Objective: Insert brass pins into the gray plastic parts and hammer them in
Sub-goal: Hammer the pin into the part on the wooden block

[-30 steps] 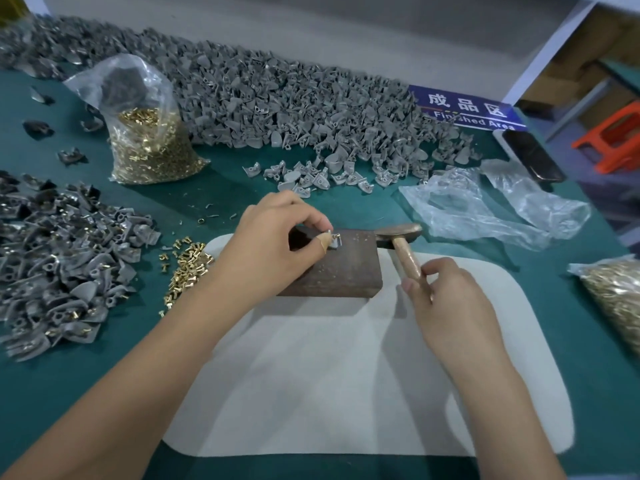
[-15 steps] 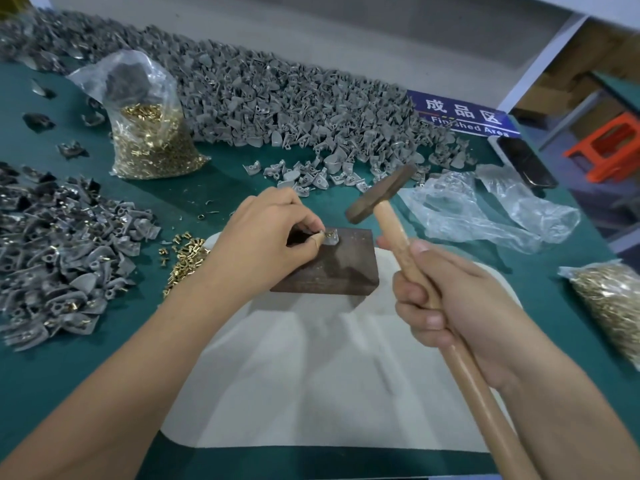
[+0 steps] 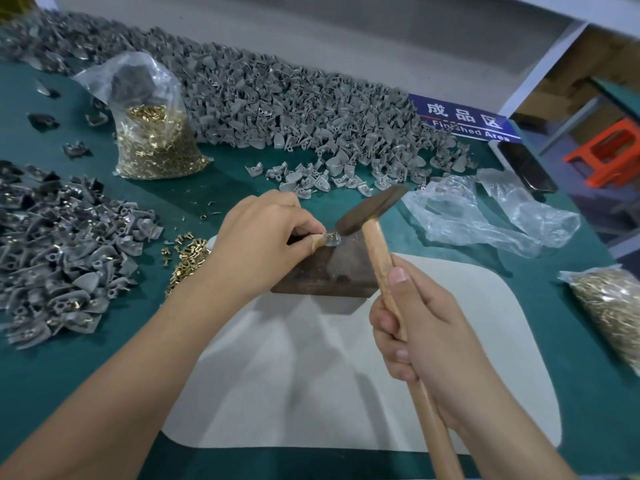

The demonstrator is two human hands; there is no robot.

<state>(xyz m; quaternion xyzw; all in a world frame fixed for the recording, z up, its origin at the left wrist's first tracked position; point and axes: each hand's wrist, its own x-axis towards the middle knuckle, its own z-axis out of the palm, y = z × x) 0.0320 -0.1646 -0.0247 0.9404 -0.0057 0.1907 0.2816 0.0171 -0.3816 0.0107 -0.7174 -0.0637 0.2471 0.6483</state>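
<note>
Lower now than half a second ago, the hammer (image 3: 372,211) is hanging with its dark head just above the gray part (image 3: 331,238) on the metal block (image 3: 329,268). Right hand (image 3: 426,334) is wrapping its fingers round the wooden handle; left hand (image 3: 263,237) is pinching the part between thumb and forefinger. Block is sitting on a white mat (image 3: 346,375) over the green table (image 3: 588,341) — loose brass pins (image 3: 185,254) are lying beside it, gray heaps further back. An orange stool (image 3: 609,152) is standing on the floor beyond.
</note>
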